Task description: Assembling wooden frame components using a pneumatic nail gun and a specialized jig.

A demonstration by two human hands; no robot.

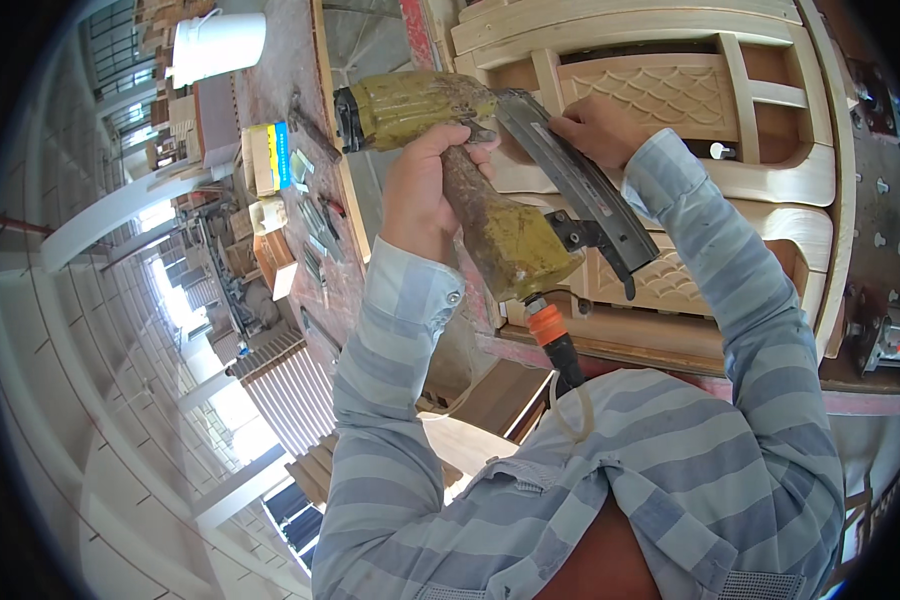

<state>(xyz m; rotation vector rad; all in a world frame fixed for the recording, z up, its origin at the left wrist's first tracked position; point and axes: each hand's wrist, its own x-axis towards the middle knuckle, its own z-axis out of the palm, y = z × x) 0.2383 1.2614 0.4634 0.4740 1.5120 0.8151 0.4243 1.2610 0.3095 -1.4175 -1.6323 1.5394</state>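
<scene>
A worn yellow pneumatic nail gun [515, 235] lies across the view with its head toward the upper left. My left hand [430, 190] is wrapped round its grip, close to the trigger. At the long dark magazine [585, 180], my right hand [605, 130] has its fingers closed against the upper edge; the fingertips are partly hidden, and whether they pinch a small nail strip I cannot make out. An orange hose coupling [547, 325] joins the handle's end to a black hose. Behind the gun is a pale wooden frame with carved scale-pattern panels [660, 95].
On the left, a reddish worktop [290, 80] bears a white bucket [220, 48], a yellow-blue box [268, 157] and several dark nail strips [320, 230]. A metal plate with bolts [885, 200] flanks the wooden frame on the right. Stacked slats [290, 390] stand lower left.
</scene>
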